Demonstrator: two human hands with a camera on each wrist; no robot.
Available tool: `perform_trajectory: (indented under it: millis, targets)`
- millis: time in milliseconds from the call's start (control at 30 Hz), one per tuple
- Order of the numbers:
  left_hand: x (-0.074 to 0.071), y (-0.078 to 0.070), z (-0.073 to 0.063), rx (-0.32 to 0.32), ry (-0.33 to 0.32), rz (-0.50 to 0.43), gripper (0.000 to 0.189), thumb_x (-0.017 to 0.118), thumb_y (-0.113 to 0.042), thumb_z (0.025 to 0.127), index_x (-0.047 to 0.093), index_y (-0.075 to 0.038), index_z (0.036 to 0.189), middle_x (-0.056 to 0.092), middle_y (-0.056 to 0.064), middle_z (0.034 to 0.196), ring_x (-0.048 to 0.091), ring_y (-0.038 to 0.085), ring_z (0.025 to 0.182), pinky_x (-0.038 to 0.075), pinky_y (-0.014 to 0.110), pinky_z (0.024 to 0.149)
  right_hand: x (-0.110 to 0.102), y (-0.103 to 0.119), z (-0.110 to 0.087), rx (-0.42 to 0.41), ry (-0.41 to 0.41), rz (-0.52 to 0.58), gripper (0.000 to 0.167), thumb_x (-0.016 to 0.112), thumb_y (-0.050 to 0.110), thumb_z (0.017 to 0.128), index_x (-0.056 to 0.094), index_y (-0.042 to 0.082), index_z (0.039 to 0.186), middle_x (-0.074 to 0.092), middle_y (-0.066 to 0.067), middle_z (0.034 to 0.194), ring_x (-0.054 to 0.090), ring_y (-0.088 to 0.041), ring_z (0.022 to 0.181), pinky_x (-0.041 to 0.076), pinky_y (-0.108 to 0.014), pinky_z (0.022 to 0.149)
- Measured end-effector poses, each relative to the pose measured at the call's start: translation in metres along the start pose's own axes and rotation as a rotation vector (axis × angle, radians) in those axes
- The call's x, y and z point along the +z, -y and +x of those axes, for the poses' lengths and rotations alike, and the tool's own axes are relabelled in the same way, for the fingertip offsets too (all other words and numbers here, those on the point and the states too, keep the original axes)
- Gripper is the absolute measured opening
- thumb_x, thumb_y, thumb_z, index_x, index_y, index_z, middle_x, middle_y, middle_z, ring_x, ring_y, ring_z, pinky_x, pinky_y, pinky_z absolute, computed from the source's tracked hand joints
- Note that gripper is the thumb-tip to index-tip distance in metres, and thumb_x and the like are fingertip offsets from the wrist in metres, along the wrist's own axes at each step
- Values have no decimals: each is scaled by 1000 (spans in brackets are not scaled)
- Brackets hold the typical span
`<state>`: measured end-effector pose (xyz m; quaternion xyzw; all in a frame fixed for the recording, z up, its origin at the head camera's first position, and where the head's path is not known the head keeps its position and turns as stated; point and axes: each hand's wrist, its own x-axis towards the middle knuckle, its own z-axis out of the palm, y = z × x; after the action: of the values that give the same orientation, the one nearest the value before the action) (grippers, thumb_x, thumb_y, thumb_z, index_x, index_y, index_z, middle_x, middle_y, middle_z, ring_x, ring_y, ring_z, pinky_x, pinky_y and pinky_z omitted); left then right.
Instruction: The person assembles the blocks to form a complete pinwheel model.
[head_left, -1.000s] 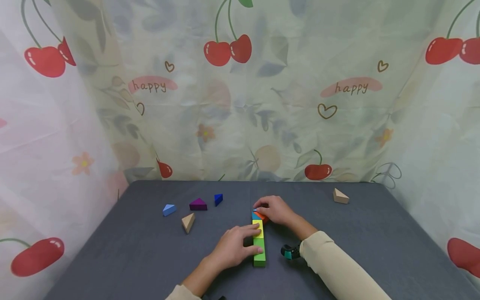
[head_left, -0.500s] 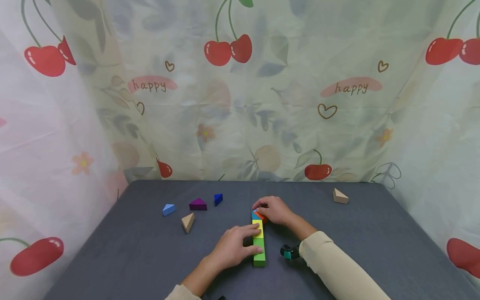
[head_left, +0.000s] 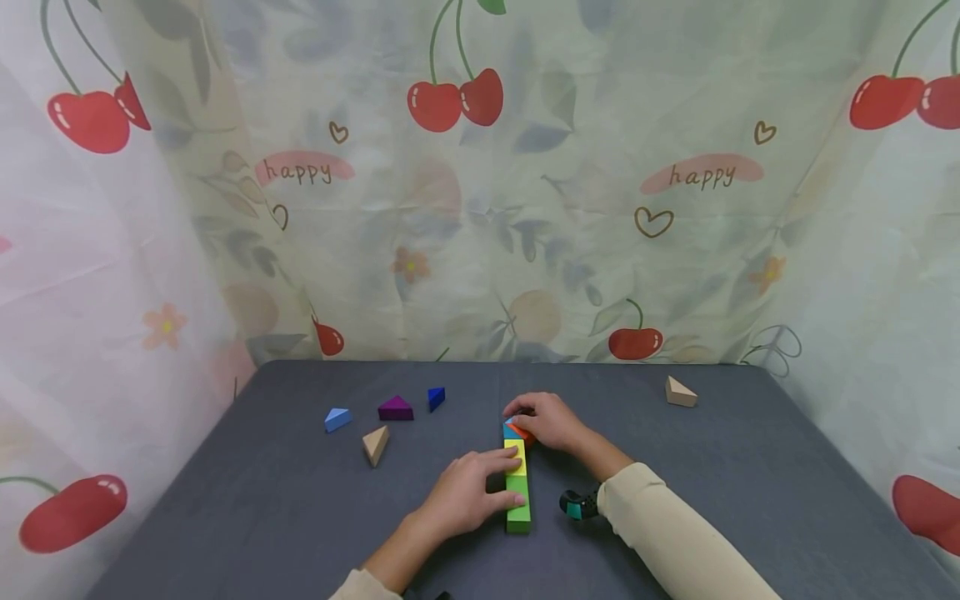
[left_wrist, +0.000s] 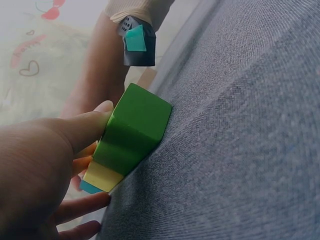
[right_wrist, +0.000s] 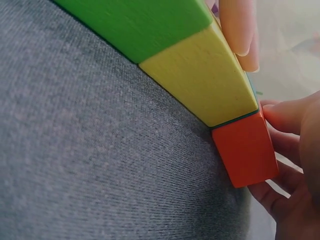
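Observation:
A green block (head_left: 518, 518) and a yellow block (right_wrist: 207, 75) lie end to end in a straight row, with a light-blue block (head_left: 509, 432) at the far end. My left hand (head_left: 467, 493) rests on the row from its left side, thumb on the green block and extended fingertips on the yellow one. At the far end my right hand (head_left: 553, 421) holds an orange-red block (right_wrist: 245, 150), with its thumb near the block's upper edge and its fingers behind. That block lies against the blue one; the hand hides part of both.
On the left lie a light-blue triangle (head_left: 338, 419), a purple triangle (head_left: 396, 409), a dark-blue triangle (head_left: 436, 399) and a wooden triangle (head_left: 376, 445). Another wooden triangle (head_left: 681, 392) is at the far right. A patterned curtain (head_left: 480, 208) stands behind the grey table (head_left: 247, 500).

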<state>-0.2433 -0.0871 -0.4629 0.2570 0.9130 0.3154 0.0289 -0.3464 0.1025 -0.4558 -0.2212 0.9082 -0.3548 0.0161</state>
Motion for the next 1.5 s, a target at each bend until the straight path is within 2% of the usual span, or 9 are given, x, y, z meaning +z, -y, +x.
perform_trajectory:
  millis: [467,733,967,1167,1367,1500]
  targets:
    - [1,0,1,-11,4,5,54,68,-52,86,63,-25,132,51,-10,142,49,25,126,36,55,101,-8,-1,-2,-12,-51,6,14,64,11,94,74,14,104,67,1,106,60,-20,95,51,-37,79]
    - [0,-2,0,-32,8,8,54,69,-52,85,64,-25,131,52,-10,141,50,26,125,36,55,102,-23,-7,-5,-13,-68,-22,15,64,12,94,73,13,106,67,0,106,60,-23,99,50,-44,86]
    - [0,-2,0,-26,4,10,54,69,-52,85,64,-25,131,51,-10,141,50,25,125,36,54,102,-35,-14,-7,-30,-102,-25,16,63,11,95,72,10,108,67,-1,106,61,-23,97,51,-43,82]
    - [1,0,-1,-11,-7,15,54,70,-52,85,64,-24,131,52,-10,141,50,25,124,37,54,101,-37,-25,-13,-5,-185,-6,16,65,11,94,72,9,108,69,-3,105,61,-24,97,51,-44,82]
    - [2,1,-1,18,-24,23,53,70,-51,85,64,-23,130,53,-8,140,51,25,124,39,53,99,-42,-38,-25,36,-309,-18,17,66,13,94,71,8,109,69,-5,104,61,-24,95,49,-45,84]
    - [3,0,-1,10,-19,25,54,69,-52,85,64,-24,131,52,-10,141,50,24,125,38,52,101,-48,-49,-32,43,-404,-32,17,66,12,94,71,6,108,68,-8,103,60,-26,95,48,-47,84]
